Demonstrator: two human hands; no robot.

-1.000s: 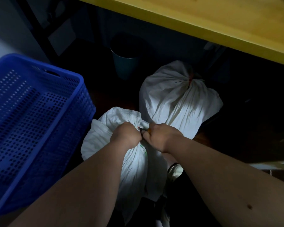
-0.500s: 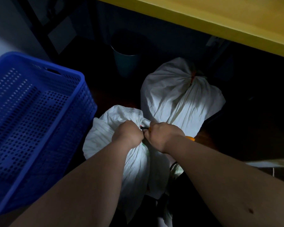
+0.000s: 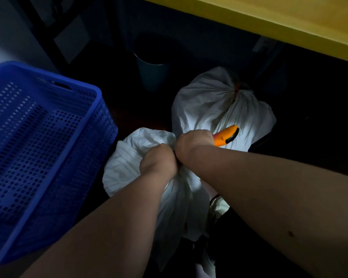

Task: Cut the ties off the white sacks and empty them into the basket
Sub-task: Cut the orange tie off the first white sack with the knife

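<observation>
You are working at the gathered neck of the near sack (image 3: 129,165), which is lying on the dark floor just right of the blue basket (image 3: 48,137). Your left hand (image 3: 159,160) is fisted tight around the bunched cloth, and your right hand (image 3: 195,144) is clamped on the orange cutter (image 3: 226,135), its handle end sticking out up and to the right, away from the neck. The two fists are touching, so the tie you are after is sitting right between them, hidden; the blade end is probably pointing left into that gap, though the dim light is making that hard to confirm. The sack's long axis is running from the neck toward you, down between your forearms, so the cutting stroke is likely crossing the neck rather than following the cloth. You are dealing with two white sacks: the far sack (image 3: 219,111) is standing behind your right hand, its neck pinched by a red tie (image 3: 236,91) not yet cut. There is one basket and one cutter. A yellow worktop (image 3: 289,21) is overhanging the scene, with one dark bin (image 3: 152,75) beneath it.
</observation>
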